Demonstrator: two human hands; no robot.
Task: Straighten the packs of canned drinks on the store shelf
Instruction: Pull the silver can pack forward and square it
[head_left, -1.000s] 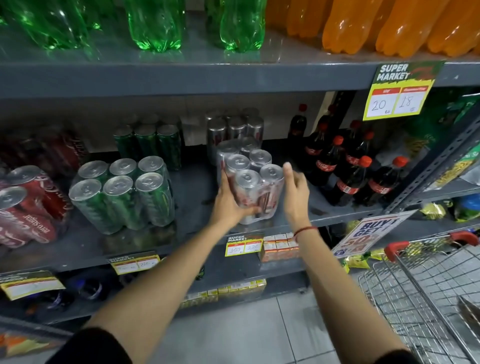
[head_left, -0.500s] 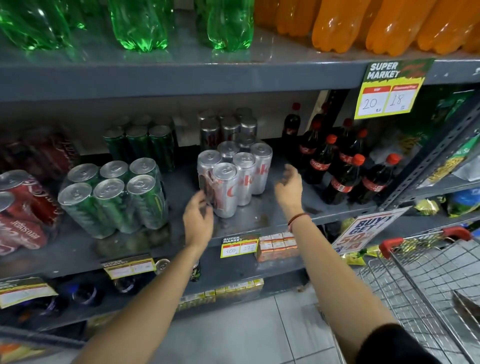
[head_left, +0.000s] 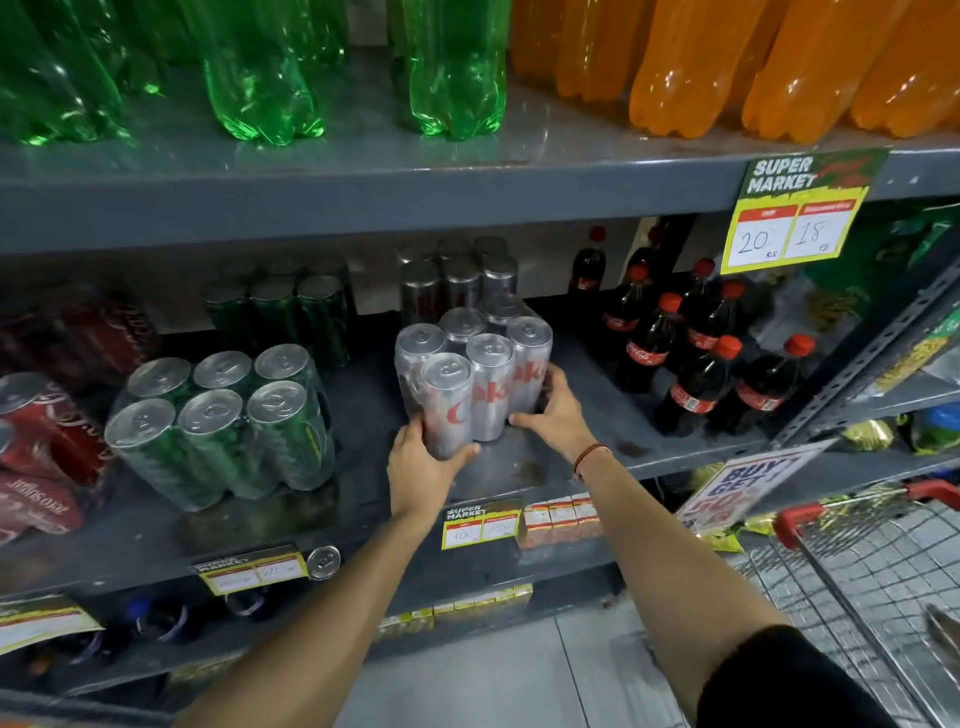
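A shrink-wrapped pack of silver cola cans (head_left: 475, 374) stands skewed on the grey middle shelf (head_left: 597, 447), one corner towards me. My left hand (head_left: 423, 467) grips its near-left bottom corner. My right hand (head_left: 553, 410) presses against its lower right side. A second silver pack (head_left: 457, 280) stands behind it. To the left a green can pack (head_left: 218, 421) stands at an angle, with another green pack (head_left: 280, 312) behind. Red can packs (head_left: 36, 431) sit at the far left, partly cut off.
Dark cola bottles (head_left: 696, 353) with red caps stand right of the silver pack. Green and orange bottles fill the top shelf. Price tags hang on the shelf edges. A wire shopping cart (head_left: 872, 561) with red handle sits at lower right.
Both hands were off the silver pack half a second ago; now they hold its lower corners again. The pack stands turned, further left on the shelf than one second ago.
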